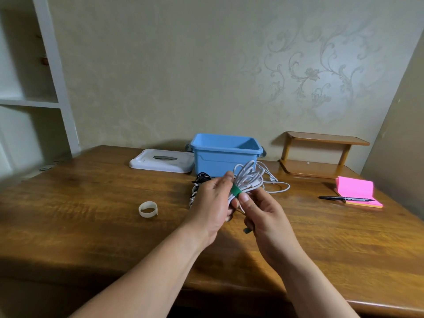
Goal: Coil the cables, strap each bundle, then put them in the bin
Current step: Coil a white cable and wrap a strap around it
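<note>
A coiled white cable bundle (248, 177) is held up above the table, with a green strap (236, 191) wrapped round its middle. My left hand (212, 203) grips the bundle from the left, thumb near the strap. My right hand (263, 216) pinches the strap and bundle from below right. Behind them stands the open blue bin (226, 154). Loose white cable (275, 183) lies on the table to the right of the bundle, and a black cable (202, 177) lies beside the bin, partly hidden by my left hand.
A white lid (160, 160) lies left of the bin. A white strap loop (148, 209) sits on the wooden table (91, 214). At the right are pink sticky notes (356, 191), a black pen (344, 198) and a small wooden shelf (321, 154). A white bookcase (34, 88) stands at left.
</note>
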